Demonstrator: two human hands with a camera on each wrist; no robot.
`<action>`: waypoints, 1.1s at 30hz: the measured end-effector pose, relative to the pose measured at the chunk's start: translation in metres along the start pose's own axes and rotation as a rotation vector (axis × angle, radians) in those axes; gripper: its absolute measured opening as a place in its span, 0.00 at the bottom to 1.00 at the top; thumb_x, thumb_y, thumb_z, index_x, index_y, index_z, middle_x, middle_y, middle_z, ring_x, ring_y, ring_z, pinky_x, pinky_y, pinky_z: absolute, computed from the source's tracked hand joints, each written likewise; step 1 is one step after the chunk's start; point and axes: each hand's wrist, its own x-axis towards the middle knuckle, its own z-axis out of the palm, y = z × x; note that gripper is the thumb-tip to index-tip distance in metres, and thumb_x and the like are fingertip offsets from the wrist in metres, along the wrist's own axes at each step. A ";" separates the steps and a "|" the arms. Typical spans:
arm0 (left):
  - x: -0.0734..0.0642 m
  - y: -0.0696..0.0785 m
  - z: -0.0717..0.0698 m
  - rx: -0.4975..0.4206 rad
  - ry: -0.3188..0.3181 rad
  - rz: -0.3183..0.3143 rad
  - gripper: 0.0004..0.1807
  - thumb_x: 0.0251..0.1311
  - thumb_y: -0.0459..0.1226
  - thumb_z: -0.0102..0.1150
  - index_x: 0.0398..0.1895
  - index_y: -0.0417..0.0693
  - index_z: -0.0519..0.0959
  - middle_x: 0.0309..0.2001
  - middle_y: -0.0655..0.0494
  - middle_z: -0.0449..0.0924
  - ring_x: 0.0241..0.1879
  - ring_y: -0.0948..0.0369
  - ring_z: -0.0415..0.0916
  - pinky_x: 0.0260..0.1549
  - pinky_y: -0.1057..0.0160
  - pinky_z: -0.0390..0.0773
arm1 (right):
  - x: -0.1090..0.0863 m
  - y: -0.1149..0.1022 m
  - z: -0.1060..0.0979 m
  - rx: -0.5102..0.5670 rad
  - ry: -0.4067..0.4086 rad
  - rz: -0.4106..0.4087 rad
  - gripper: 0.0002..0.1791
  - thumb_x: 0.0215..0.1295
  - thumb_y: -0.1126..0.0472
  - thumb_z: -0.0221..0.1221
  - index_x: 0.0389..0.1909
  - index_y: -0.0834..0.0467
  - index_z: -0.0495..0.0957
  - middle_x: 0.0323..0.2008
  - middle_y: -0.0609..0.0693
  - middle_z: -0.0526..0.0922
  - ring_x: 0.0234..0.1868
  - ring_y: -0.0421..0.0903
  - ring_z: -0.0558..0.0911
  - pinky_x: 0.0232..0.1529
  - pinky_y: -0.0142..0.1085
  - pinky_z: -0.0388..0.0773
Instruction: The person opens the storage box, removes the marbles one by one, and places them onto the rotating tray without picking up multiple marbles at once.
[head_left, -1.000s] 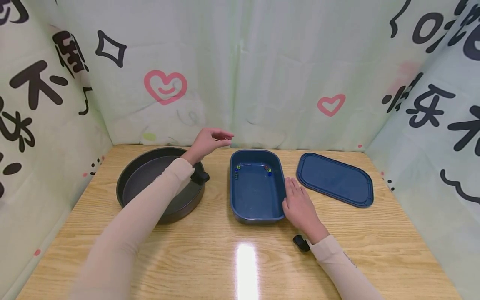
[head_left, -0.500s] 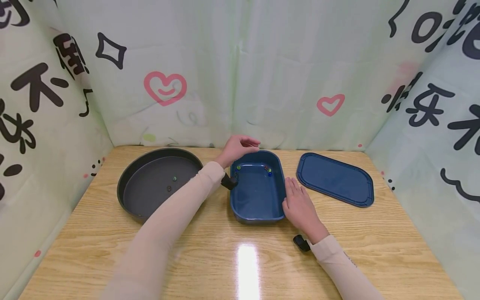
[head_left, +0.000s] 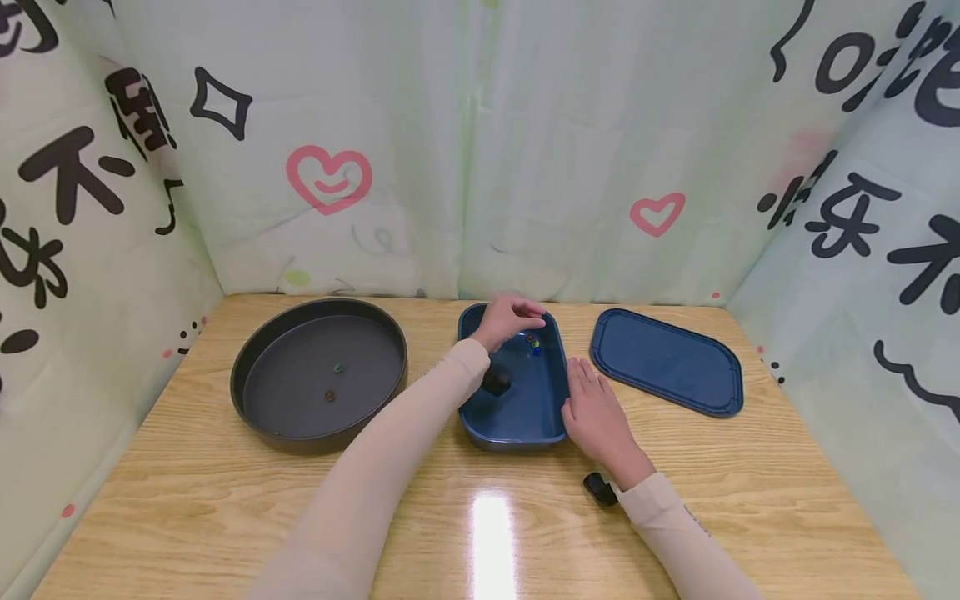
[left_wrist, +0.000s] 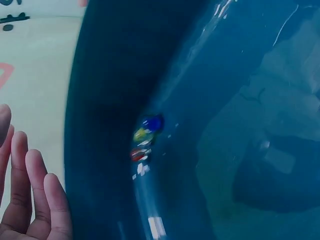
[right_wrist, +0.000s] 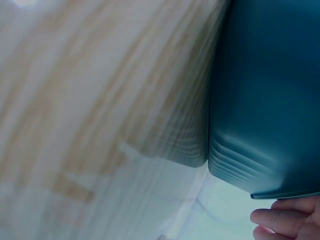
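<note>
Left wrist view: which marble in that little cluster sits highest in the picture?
The blue marble; its deep blue sets it apart, with the yellow marble and red marble lower down.

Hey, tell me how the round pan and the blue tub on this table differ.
Shape: the pan is round, while the tub is a rounded rectangle.
Color: the pan is dark gray; the tub is blue.
Hands: the pan has neither hand over it, while the tub has the left hand above its far end and the right hand at its side.
Both are open-topped and have small marbles inside.
</note>
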 end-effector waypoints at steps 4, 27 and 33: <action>0.002 -0.007 0.010 0.052 0.033 -0.028 0.12 0.53 0.33 0.66 0.42 0.40 0.84 0.41 0.44 0.85 0.42 0.53 0.81 0.43 0.63 0.80 | 0.000 0.000 0.001 0.005 0.007 0.002 0.31 0.68 0.62 0.42 0.68 0.73 0.51 0.69 0.67 0.58 0.72 0.61 0.56 0.68 0.57 0.55; 0.011 -0.034 0.030 0.355 0.004 -0.099 0.09 0.47 0.31 0.70 0.35 0.46 0.87 0.35 0.51 0.87 0.36 0.60 0.83 0.40 0.68 0.79 | 0.000 0.000 0.002 0.002 0.020 0.004 0.31 0.67 0.63 0.45 0.68 0.73 0.52 0.68 0.67 0.59 0.72 0.60 0.57 0.68 0.56 0.55; 0.015 -0.041 0.032 0.402 -0.011 -0.126 0.09 0.47 0.32 0.70 0.34 0.48 0.88 0.34 0.54 0.87 0.35 0.62 0.82 0.41 0.68 0.79 | -0.001 0.000 0.000 -0.003 0.027 0.000 0.31 0.67 0.63 0.46 0.68 0.73 0.53 0.68 0.67 0.60 0.71 0.59 0.57 0.68 0.55 0.56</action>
